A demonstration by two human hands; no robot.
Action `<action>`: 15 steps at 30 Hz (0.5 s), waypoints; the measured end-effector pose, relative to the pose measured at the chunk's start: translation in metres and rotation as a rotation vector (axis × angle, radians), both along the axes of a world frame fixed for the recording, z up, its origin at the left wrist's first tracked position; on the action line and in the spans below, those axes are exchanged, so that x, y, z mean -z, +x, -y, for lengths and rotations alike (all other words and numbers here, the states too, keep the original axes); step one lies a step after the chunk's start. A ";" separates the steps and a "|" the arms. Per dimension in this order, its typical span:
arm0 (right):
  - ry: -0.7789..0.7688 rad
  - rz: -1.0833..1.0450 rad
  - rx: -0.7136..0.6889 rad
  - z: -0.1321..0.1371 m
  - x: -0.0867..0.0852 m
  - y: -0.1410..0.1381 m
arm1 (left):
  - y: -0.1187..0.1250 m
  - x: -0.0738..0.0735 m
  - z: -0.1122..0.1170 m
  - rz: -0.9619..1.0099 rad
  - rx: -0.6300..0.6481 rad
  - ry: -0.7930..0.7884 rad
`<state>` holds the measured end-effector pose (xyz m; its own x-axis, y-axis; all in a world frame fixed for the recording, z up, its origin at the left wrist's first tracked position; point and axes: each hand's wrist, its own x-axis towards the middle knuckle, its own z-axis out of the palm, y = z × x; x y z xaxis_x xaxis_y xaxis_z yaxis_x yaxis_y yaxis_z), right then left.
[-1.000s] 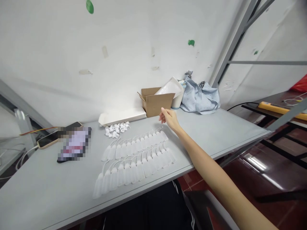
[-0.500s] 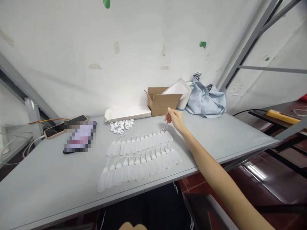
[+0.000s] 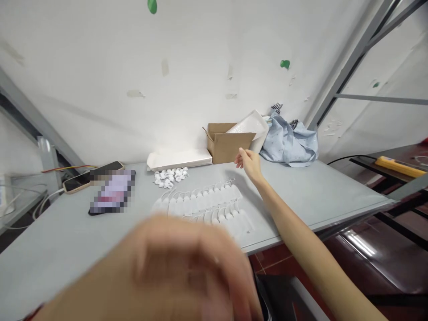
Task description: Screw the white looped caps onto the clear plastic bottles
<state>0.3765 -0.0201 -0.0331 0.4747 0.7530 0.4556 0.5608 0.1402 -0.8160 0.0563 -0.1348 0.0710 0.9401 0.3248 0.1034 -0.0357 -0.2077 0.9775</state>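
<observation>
Your right hand (image 3: 248, 164) loosely curled near box (image 3: 230, 148), nothing visibly gripped; your left hand (image 3: 180, 240) too blurred to tell grip. Tags (image 3: 197, 201) in two rows on tabletop (image 3: 110, 243), likely kept orderly.

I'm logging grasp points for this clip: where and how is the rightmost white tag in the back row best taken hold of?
Probably by the right edge of the flat body of the white tag, pinched between thumb and finger, with the hand coming from the right. Its neighbours crowd it on the left, while bare table lies to its right.
</observation>
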 end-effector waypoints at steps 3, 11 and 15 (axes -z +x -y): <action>-0.039 0.129 0.112 -0.012 -0.005 0.027 | 0.021 0.012 -0.081 -0.144 -0.560 0.585; -0.250 0.469 0.182 -0.007 0.022 0.079 | 0.046 0.092 -0.200 -0.376 -0.491 1.059; -0.361 0.595 0.145 -0.006 0.031 0.082 | 0.050 0.101 -0.203 -0.373 -0.459 1.054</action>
<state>0.4582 -0.0137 -0.0637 0.3300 0.8538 0.4026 0.9182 -0.1914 -0.3468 0.1062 0.0684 -0.0298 0.7875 0.5560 0.2659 0.4988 -0.8284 0.2550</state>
